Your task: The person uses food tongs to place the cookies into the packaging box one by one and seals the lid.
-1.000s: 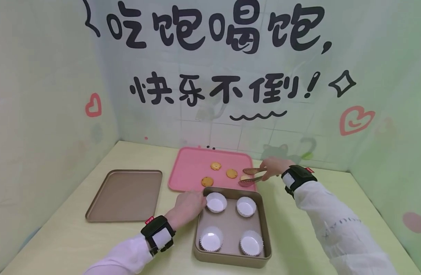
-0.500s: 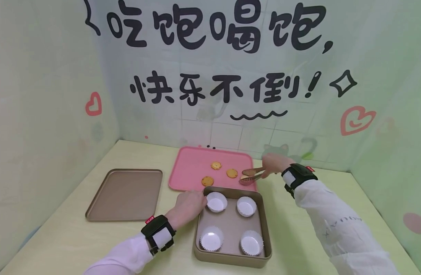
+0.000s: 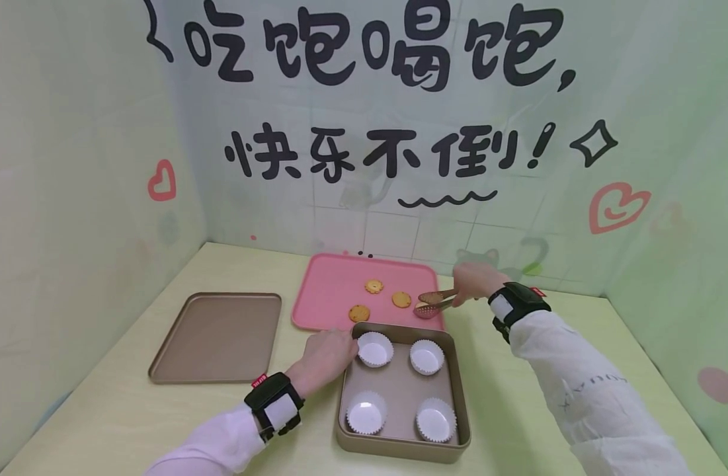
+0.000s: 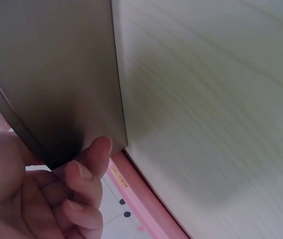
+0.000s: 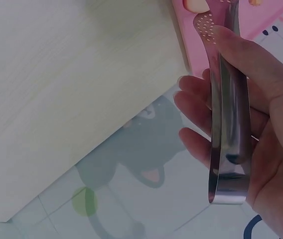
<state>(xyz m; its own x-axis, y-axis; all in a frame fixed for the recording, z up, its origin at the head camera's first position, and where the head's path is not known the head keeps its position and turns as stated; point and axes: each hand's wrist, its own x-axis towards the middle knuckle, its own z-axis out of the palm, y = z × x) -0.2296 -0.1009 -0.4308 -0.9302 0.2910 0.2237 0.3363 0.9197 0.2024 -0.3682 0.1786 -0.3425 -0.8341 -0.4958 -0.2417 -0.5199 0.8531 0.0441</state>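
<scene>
My right hand (image 3: 478,280) holds metal tongs (image 5: 229,124), thumb on one side and fingers on the other. Their perforated ends lie over the right end of a pink tray (image 3: 330,277), around a pale cookie (image 5: 196,5) that they mostly cover in the head view. Several other cookies lie on the tray, one a golden round cookie (image 3: 401,299) near the tongs. With its thumb over the rim and fingers bent against the outer wall, my left hand (image 3: 326,357) grips the far left corner of a deep brown baking pan (image 3: 399,390). Several white paper cups (image 3: 375,349) stand inside the pan.
A shallow brown baking tray (image 3: 217,337) lies flat on the light wooden table (image 3: 304,443), left of the pan. Behind the pink tray rises a printed wall sheet (image 3: 364,225), with side sheets to the left and right. The pan's far rim adjoins the pink tray's near edge.
The tongs' ends have drawn closer together over the cookie, and my right hand has shifted slightly up in the head view. The left hand and pan stay in place.
</scene>
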